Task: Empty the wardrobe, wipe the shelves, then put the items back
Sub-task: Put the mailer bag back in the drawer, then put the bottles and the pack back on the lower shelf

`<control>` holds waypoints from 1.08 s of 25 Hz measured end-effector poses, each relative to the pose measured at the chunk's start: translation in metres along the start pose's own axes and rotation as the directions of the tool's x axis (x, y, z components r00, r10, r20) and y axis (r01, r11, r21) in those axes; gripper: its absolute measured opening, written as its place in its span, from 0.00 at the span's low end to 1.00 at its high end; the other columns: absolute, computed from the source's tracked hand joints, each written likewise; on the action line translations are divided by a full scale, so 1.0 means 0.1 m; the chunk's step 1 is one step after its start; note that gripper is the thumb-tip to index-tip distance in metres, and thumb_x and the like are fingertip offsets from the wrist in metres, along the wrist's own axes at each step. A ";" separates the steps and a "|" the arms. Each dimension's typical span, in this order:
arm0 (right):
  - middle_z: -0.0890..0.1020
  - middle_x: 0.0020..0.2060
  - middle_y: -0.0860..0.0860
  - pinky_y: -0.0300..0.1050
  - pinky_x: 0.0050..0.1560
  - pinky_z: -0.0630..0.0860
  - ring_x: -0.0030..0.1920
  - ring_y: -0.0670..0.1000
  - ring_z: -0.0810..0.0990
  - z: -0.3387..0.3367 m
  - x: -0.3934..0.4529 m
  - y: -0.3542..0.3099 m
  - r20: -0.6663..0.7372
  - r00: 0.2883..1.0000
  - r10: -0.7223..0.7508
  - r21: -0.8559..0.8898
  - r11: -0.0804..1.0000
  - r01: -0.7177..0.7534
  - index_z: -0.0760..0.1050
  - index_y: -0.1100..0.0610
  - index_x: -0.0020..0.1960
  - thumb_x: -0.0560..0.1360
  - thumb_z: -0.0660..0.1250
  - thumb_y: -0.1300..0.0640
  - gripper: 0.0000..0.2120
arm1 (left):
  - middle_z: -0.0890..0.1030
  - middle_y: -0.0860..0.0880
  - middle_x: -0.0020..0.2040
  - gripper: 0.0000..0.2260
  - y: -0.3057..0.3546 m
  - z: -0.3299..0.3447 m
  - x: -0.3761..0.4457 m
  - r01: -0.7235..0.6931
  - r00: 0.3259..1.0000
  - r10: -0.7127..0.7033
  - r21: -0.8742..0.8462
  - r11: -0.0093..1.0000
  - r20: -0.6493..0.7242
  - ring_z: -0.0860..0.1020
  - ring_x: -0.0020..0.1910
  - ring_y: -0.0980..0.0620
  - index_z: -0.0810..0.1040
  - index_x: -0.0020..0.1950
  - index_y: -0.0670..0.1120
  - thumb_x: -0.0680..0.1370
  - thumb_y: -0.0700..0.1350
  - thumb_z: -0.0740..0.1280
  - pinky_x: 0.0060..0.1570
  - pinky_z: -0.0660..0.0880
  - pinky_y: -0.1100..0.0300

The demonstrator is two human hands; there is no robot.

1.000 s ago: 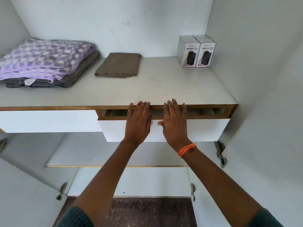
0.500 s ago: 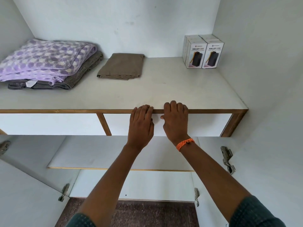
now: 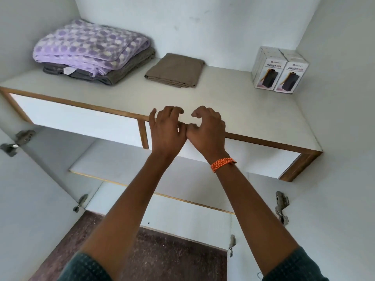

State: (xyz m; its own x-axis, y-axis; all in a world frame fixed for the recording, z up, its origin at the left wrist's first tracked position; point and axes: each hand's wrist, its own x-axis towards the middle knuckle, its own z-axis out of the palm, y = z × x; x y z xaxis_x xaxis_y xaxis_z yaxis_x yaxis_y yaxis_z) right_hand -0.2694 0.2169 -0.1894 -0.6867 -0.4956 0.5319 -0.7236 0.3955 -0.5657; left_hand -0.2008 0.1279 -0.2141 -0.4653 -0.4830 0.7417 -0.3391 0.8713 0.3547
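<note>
With both my hands, left (image 3: 166, 128) and right (image 3: 208, 129), loosely curled and holding nothing over the shelf (image 3: 233, 110) edge, I'd judge the folded blankets (image 3: 91, 51) at back left soft and light, best scooped from beneath

You are looking at a bright, evenly lit scene; soft daylight is filling the white wardrobe (image 3: 203, 21) with no glare showing. Faint shadows are sitting under the shelf (image 3: 233, 102) edge and beside the folded blankets (image 3: 91, 49). The wide lens is bending the straight edges, and the shelf is running tilted across the frame. Slight motion blur is softening the print on the two boxes (image 3: 280, 72) and the fingertips (image 3: 178, 110). The floor (image 3: 172, 256) below is lying dimmer.
</note>
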 end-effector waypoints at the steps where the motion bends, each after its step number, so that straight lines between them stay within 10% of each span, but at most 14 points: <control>1: 0.81 0.45 0.50 0.50 0.49 0.72 0.49 0.55 0.77 0.14 0.01 -0.13 0.018 0.999 -0.040 0.041 0.998 0.039 0.78 0.56 0.49 0.66 0.63 0.57 0.13 | 0.82 0.47 0.50 0.12 -0.12 -0.16 0.02 0.052 0.998 -0.052 -0.003 0.999 -0.028 0.79 0.48 0.45 0.79 0.52 0.43 0.70 0.38 0.65 0.61 0.69 0.46; 7: 0.80 0.42 0.52 0.48 0.46 0.75 0.45 0.53 0.79 1.16 -0.42 -1.28 0.288 0.930 -0.229 0.355 0.927 0.119 0.74 0.58 0.54 0.69 0.62 0.66 0.15 | 0.81 0.47 0.48 0.14 -1.32 -1.46 -0.65 0.364 0.927 -0.332 0.200 0.910 -0.177 0.78 0.43 0.44 0.79 0.50 0.44 0.68 0.36 0.59 0.46 0.75 0.50; 16: 0.80 0.37 0.50 0.45 0.40 0.72 0.40 0.54 0.79 2.33 -3.26 -2.94 0.454 0.526 -0.719 0.715 0.646 0.267 0.75 0.59 0.56 0.70 0.61 0.67 0.16 | 0.79 0.44 0.53 0.15 -1.91 -3.61 -3.78 0.781 0.622 -0.552 0.496 0.380 -0.556 0.76 0.48 0.43 0.79 0.52 0.42 0.69 0.34 0.60 0.46 0.73 0.51; 21: 0.81 0.41 0.52 0.53 0.47 0.75 0.44 0.56 0.80 2.49 -5.86 -3.21 0.373 0.085 -0.924 0.887 0.382 0.259 0.77 0.59 0.54 0.66 0.60 0.68 0.18 | 0.78 0.44 0.54 0.15 -1.45 -4.02 -6.13 0.948 0.207 -0.583 0.308 -0.079 -0.786 0.75 0.51 0.43 0.78 0.53 0.42 0.70 0.37 0.59 0.50 0.73 0.52; 27: 0.82 0.43 0.51 0.53 0.50 0.74 0.45 0.56 0.79 2.19 -7.72 -2.88 0.301 -0.234 -0.925 0.950 0.269 0.159 0.77 0.57 0.53 0.66 0.60 0.68 0.19 | 0.78 0.44 0.55 0.18 -0.61 -3.96 -7.71 0.914 -0.111 -0.592 0.152 -0.377 -0.798 0.77 0.52 0.44 0.78 0.54 0.41 0.67 0.29 0.64 0.48 0.76 0.53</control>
State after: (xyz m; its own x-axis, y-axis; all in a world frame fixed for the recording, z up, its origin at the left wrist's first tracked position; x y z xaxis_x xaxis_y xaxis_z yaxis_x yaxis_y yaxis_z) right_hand 0.4850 0.3163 -0.5749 0.8506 -0.4824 0.2092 -0.2373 -0.7073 -0.6659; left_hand 0.5023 0.4814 -0.5818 0.9052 -0.3929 0.1619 -0.4216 -0.7831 0.4572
